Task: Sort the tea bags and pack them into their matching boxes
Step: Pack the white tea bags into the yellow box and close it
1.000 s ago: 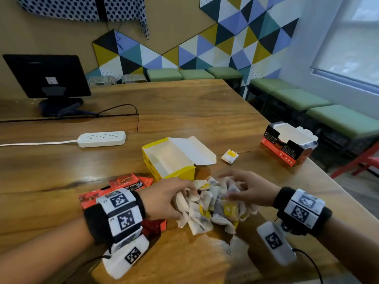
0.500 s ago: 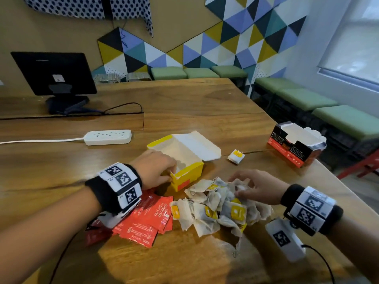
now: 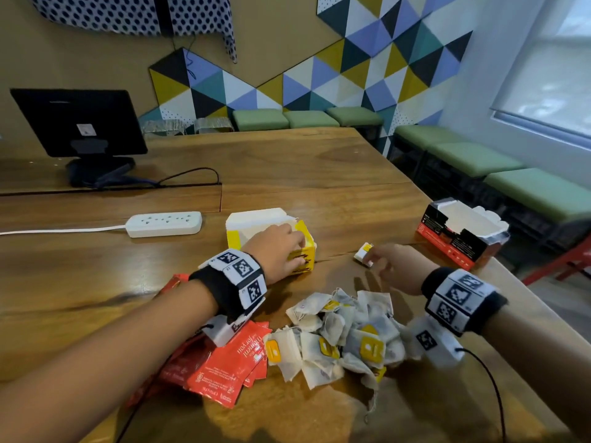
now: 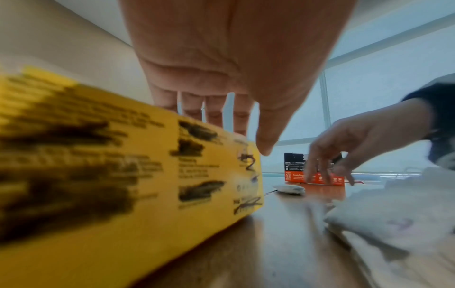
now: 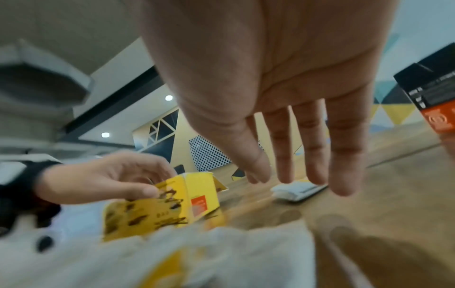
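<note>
Tea bags point(image 3: 345, 337) lie heaped mid-table beside red sachets point(image 3: 224, 366). Left hand point(image 3: 276, 251) grips the upright yellow box point(image 3: 303, 260); right hand point(image 3: 391, 262), fingers spread, hovers over a stray bag point(image 3: 363, 254) near the red box point(image 3: 460, 238).

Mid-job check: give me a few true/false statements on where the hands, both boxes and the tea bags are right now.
1. The left hand holds the yellow box. True.
2. The right hand grips a red sachet. False: its fingers are spread, reaching toward the stray tea bag and holding nothing.
3. The red and black box stands open near the table's right edge. True.
4. The red sachets lie inside the yellow box. False: they lie on the table, beside the pile of yellow-tagged tea bags.
</note>
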{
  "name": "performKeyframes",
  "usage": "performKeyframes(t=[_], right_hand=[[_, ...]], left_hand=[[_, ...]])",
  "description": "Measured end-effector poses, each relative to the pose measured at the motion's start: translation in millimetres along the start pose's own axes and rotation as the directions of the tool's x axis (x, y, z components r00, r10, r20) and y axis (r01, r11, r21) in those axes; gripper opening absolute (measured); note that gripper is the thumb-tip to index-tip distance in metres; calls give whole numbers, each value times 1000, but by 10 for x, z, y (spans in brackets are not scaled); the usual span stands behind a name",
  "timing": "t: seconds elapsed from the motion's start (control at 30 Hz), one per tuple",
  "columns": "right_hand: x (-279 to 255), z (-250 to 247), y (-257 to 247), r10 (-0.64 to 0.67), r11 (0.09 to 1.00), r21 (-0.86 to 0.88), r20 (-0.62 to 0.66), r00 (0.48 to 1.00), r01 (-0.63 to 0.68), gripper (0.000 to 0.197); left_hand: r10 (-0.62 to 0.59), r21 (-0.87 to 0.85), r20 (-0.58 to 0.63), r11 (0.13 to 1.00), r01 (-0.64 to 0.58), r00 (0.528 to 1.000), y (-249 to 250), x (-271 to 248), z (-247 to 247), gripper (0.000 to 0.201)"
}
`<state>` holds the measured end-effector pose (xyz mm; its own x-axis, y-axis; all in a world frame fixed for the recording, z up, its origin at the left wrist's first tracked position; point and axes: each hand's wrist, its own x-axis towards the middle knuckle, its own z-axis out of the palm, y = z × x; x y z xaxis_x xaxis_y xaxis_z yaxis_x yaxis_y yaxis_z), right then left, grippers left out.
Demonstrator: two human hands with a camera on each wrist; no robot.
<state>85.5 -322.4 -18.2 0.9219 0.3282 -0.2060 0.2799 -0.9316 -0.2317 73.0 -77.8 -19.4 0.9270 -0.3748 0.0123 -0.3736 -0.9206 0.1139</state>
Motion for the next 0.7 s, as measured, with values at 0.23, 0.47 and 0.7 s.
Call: performKeyframes(t=[0.23, 0.47, 0.7], right_hand=[[360, -66, -48, -35, 980, -189, 104, 994, 55, 52], [405, -57, 0, -13, 963, -269, 89, 996, 37, 38], [126, -168, 86, -53, 992, -109, 36, 998, 57, 18]], left_hand=[[187, -83, 123, 981, -178, 975, 200, -389, -16, 24], [123, -89, 298, 991, -101, 947, 107, -350, 112, 31], [133, -32, 359, 991, -130, 924, 381, -156, 117, 30]])
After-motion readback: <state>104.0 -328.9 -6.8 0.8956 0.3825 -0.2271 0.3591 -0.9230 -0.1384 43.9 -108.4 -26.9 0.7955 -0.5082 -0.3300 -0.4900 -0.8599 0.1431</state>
